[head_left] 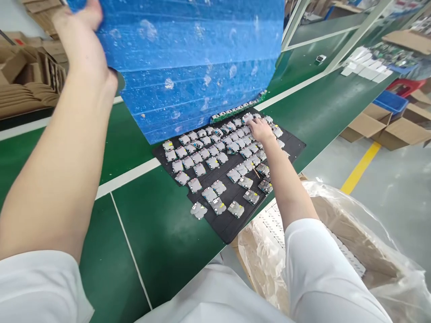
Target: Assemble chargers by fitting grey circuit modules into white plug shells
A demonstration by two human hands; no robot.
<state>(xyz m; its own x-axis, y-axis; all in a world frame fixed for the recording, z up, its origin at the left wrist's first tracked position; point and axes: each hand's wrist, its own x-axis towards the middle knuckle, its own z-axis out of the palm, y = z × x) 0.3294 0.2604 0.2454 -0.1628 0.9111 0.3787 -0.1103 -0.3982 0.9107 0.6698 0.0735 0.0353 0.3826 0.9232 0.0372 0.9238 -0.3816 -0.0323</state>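
My left hand [85, 49] grips the left edge of a large blue sheet [198, 63] and holds it up at a tilt, its lower edge resting near a black mat [229, 229]. Bubbles and pale marks show across the sheet. My right hand [261, 129] reaches over the mat, its bent fingertips closed on a small grey-covered circuit board [247, 118]. Many more such grey boards [199, 169], some with yellow marks, lie in uneven rows on the mat. A strip of green circuit boards [237, 109] runs along the sheet's bottom edge.
The mat lies on a green workbench [161, 251] with white lines. Below its near edge stands a plastic-lined carton [350, 229] holding white pieces. Open cardboard boxes [397, 128] and a blue bin [390, 102] are at right; stacked cardboard [30, 76] is at left.
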